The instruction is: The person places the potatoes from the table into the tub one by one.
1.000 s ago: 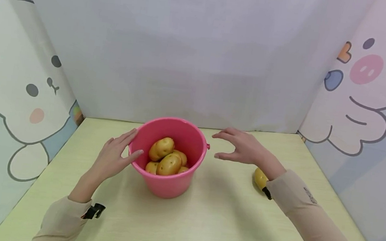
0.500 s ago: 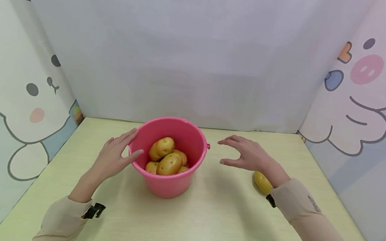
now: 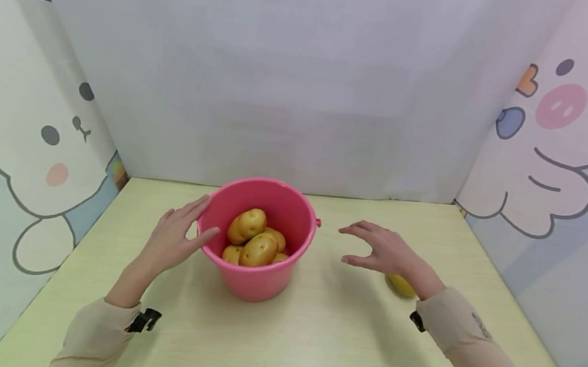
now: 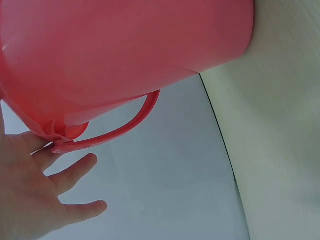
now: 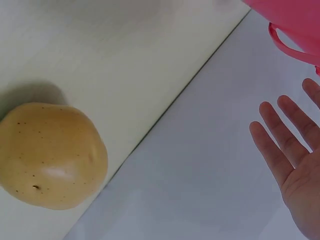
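A pink bucket [image 3: 258,283] stands on the table with several potatoes [image 3: 258,250] inside. My left hand [image 3: 174,240] holds its left rim, thumb over the edge and fingers along the outside. The left wrist view has that hand's fingers [image 4: 75,172] by the joint of the bucket's handle [image 4: 117,132], two of them spread away from the wall. To the right of the bucket, my right hand [image 3: 380,249] hovers with thumb and fingers apart, holding nothing. Another potato [image 3: 402,285] lies on the table below the right wrist, partly covered by it; the right wrist view shows it closer [image 5: 52,155].
The pale wooden table [image 3: 278,347] reaches a grey-white back wall [image 3: 303,90]. Side walls printed with cartoon animals stand left and right. A black strap [image 3: 144,320] shows at the left cuff, another [image 3: 418,321] at the right.
My right hand has drawn away from the bucket, rightward and toward me, over the loose potato. The left hand and the bucket stay where they were.
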Tool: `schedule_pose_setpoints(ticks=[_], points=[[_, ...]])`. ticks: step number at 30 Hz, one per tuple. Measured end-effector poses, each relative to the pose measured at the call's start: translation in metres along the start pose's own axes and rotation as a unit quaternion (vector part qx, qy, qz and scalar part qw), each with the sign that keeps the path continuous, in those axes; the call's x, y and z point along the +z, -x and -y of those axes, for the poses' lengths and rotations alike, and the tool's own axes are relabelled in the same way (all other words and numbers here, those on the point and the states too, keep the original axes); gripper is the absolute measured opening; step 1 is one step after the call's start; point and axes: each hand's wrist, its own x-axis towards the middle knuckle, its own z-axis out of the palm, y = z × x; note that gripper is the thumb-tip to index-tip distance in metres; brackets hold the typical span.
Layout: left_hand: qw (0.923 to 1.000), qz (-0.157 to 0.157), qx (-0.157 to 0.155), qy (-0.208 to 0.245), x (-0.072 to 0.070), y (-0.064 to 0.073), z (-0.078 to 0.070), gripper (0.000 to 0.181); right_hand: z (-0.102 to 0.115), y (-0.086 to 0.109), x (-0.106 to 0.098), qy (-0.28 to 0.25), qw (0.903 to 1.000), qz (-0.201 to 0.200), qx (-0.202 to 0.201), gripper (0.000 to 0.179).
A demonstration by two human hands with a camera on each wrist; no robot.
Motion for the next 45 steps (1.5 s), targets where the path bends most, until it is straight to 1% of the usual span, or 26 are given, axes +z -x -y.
schedule_pose_setpoints(ticks=[5,12,18,21,28,31,38,45], points=[[1.0,0.001,0.001,0.0,0.0,0.0,0.0,0.07,-0.002,0.01,0.006,0.002,0.9999,0.007,0.014,0.057],[1.0,-0.002,0.002,0.0,0.001,0.0,0.0,0.069,-0.008,0.024,0.014,0.004,0.9998,0.006,0.019,0.057],[1.0,-0.002,0.001,0.0,0.0,0.0,0.0,0.07,-0.015,0.037,0.019,0.009,0.9992,0.014,0.036,0.059],[1.0,0.0,0.0,0.0,0.0,0.0,0.0,0.07,-0.018,0.043,0.021,0.012,0.9992,0.008,0.038,0.059],[1.0,-0.002,-0.001,-0.002,0.0,0.0,0.0,0.069,-0.03,0.057,0.029,0.033,0.999,-0.019,0.022,0.058],[1.0,-0.001,-0.002,-0.001,0.0,0.0,0.0,0.069,-0.034,0.063,0.029,0.031,0.9989,-0.018,0.032,0.059],[1.0,-0.001,0.0,-0.001,-0.001,0.001,-0.001,0.071,-0.041,0.074,0.03,0.022,0.9975,0.001,0.067,0.063],[1.0,-0.004,-0.002,-0.003,0.0,0.0,-0.001,0.07,-0.05,0.083,0.031,0.02,0.9977,-0.018,0.062,0.062]])
